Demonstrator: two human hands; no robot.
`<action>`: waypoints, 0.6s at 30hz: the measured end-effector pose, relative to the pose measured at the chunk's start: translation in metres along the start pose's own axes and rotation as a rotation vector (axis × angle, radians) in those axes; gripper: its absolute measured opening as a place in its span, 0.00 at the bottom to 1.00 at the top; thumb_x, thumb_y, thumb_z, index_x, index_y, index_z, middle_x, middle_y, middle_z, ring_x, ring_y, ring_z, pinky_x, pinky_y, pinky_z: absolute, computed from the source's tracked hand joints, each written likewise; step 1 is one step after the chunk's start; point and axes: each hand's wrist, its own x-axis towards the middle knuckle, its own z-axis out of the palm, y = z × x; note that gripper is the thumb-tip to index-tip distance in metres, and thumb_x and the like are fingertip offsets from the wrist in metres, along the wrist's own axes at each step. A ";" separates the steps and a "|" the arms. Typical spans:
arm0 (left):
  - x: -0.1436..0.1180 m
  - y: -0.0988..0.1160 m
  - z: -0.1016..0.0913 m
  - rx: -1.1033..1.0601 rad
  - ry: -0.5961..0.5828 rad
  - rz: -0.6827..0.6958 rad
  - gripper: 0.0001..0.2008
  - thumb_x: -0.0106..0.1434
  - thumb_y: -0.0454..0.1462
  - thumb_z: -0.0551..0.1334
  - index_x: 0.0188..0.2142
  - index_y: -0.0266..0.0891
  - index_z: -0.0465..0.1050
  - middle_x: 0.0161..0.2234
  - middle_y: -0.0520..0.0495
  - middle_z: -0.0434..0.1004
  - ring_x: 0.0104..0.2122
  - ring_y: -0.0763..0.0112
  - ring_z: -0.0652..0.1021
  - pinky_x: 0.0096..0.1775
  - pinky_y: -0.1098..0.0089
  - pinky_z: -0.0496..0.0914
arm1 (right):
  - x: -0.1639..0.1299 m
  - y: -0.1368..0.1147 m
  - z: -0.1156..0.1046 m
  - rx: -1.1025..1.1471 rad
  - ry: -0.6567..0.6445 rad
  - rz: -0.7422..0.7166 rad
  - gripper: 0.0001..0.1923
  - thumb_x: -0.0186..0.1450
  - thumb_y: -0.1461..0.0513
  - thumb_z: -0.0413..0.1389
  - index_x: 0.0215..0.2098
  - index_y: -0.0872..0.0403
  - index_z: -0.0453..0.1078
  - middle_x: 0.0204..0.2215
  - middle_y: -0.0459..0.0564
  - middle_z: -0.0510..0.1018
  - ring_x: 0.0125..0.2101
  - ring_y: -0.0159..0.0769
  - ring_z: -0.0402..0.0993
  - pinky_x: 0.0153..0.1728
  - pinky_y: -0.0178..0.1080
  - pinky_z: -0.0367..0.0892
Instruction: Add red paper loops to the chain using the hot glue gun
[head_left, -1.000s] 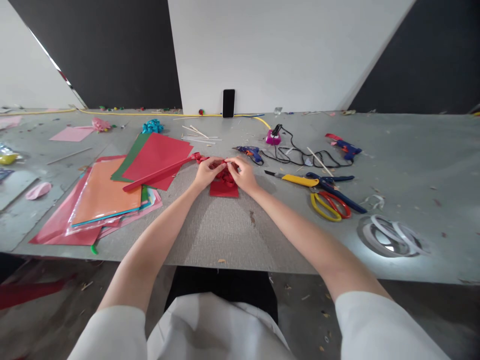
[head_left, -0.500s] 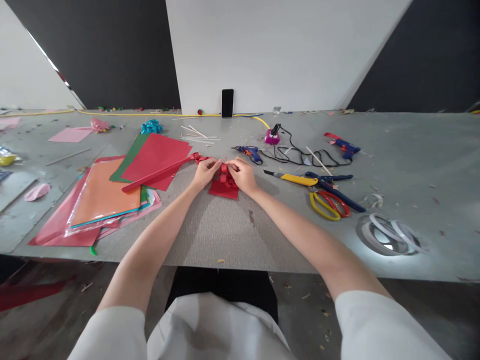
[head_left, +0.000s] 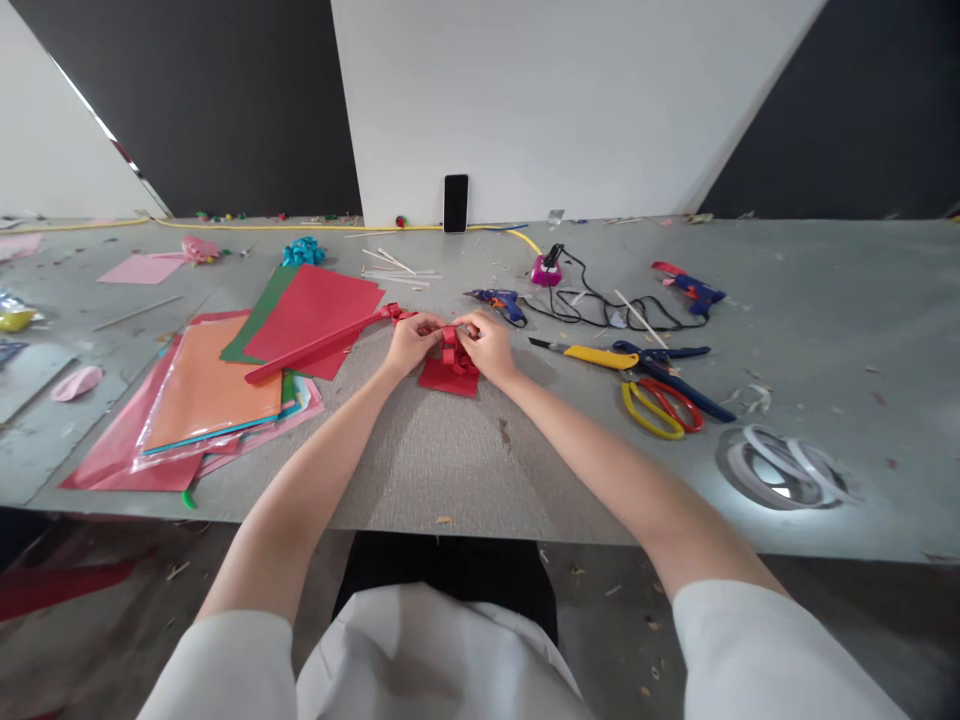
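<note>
Both hands meet over a looped red paper strip above a small red paper piece on the table. My left hand pinches the strip's left side, its fingertips close to the other hand's. On the right side, my right hand is closed on the same looped strip. My fingers hide part of the loops. A curled red paper piece lies just left of my left hand, by the end of a long folded red strip.
Coloured paper sheets are stacked at left. A glue gun lies just beyond my right hand, its cord running right. Farther right are a yellow cutter, scissors, pliers and clear tape rolls. A phone leans on the wall.
The hands stay almost in place at the red looped strip, with only slight finger movement. The whole view has shifted a little.
</note>
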 end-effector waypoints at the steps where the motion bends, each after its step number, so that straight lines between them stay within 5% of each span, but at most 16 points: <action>1: 0.000 0.000 0.000 0.016 0.005 -0.002 0.07 0.58 0.38 0.71 0.34 0.36 0.79 0.32 0.47 0.82 0.31 0.70 0.78 0.37 0.70 0.73 | 0.000 0.000 0.000 0.002 -0.005 -0.002 0.11 0.71 0.53 0.59 0.37 0.50 0.77 0.24 0.42 0.62 0.28 0.36 0.63 0.34 0.39 0.62; 6: 0.001 0.002 0.001 0.070 0.038 -0.008 0.01 0.58 0.32 0.66 0.32 0.37 0.78 0.30 0.49 0.80 0.30 0.71 0.76 0.35 0.71 0.70 | -0.001 -0.001 0.001 0.032 -0.042 -0.024 0.14 0.72 0.51 0.57 0.37 0.51 0.77 0.25 0.44 0.65 0.27 0.36 0.63 0.34 0.40 0.62; 18: 0.001 -0.003 -0.003 0.162 0.009 0.026 0.11 0.53 0.27 0.58 0.32 0.37 0.77 0.31 0.47 0.81 0.31 0.69 0.76 0.38 0.69 0.70 | -0.002 -0.009 0.002 0.009 -0.115 -0.052 0.19 0.73 0.46 0.55 0.37 0.50 0.78 0.25 0.45 0.67 0.28 0.37 0.66 0.35 0.41 0.64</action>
